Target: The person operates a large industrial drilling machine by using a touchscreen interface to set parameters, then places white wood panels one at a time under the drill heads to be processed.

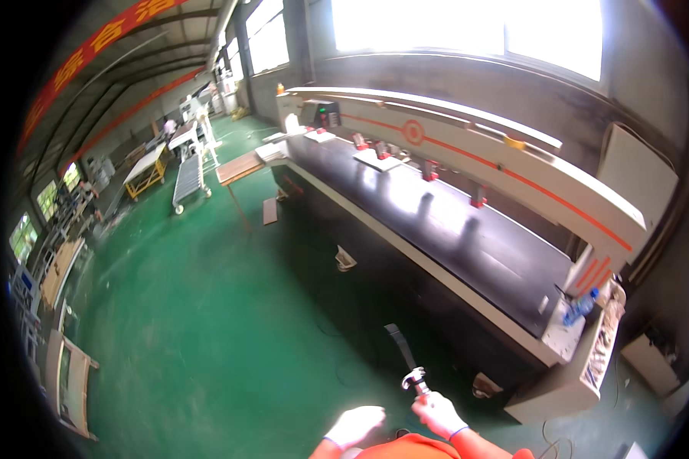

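**Here, a tool (pixel 414 375) in the grip of the right hand (pixel 440 415)**

Head view. The right hand, at the lower edge and right of centre, is closed around the red handle (pixel 422 395) of the tool. The fingers wrap the handle's near end; the rest of the tool projects beyond the grip, upward and slightly to the left. Just past the fingers sits a pale and dark collar (pixel 413 379), and from it a flat grey strip (pixel 400 344) extends, its far end well clear of the hand. Blur hides the finer parts.

The left hand (pixel 355 426) lies to the left, near the right hand but apart from it and from the tool. Its fingers appear curled; whether they enclose anything cannot be told. Orange clothing (pixel 409 447) shows between the forearms.

Beyond the tool, a long bench (pixel 505 275) with a glossy black top runs from the lower right toward the upper left. A pale beam (pixel 467 149) with an orange stripe spans its length, with red-tipped fittings (pixel 430 170) set along its near side. At the bench's right end, a blue bottle (pixel 582 306) stands tilted in the view beside a trough (pixel 555 400) holding small items. A pale scrap (pixel 345 260) and a narrow board (pixel 270 211) lie on the green floor (pixel 168 321). Farther left are a roller conveyor (pixel 190 181) and a yellow-framed table (pixel 146 170).
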The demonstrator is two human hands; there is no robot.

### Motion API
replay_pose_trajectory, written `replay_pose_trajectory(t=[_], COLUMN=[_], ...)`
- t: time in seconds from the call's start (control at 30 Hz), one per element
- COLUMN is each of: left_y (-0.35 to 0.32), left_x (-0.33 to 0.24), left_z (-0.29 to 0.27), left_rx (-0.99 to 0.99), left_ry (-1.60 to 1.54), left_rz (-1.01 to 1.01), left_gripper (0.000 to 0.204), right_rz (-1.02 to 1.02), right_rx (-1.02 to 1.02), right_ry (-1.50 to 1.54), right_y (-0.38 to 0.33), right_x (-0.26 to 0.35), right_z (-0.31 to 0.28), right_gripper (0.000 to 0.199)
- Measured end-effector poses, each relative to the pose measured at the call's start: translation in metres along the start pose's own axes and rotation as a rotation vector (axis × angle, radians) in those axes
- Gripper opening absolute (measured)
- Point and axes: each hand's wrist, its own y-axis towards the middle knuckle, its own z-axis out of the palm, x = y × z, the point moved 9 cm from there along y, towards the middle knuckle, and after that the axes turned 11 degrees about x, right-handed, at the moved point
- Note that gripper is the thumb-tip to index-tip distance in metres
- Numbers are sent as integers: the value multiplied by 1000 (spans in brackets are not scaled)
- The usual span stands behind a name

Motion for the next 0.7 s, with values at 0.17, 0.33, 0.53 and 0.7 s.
replay_pose_trajectory(t=[0.17,0.33,0.53,0.7], left_y=[-120,-214,-146,-26], left_x=[343,483,571,529], left_z=[-87,-138,-378,-651], left_rx=[-817,-1025,-772,-548], left_ry=[-1340,-1296,-1353,-1346], left_rz=[-305,-580,-254,63], left_gripper=[20,35,17,15], right_rz=[353,482,477,504], right_rx=[-324,-339,-372,-455], right_ry=[1015,316,231,232], right_y=[151,254,389,492], right_x=[-37,73,184,208], right_z=[-72,-42,44,47], right_gripper=[52,40,40,41])
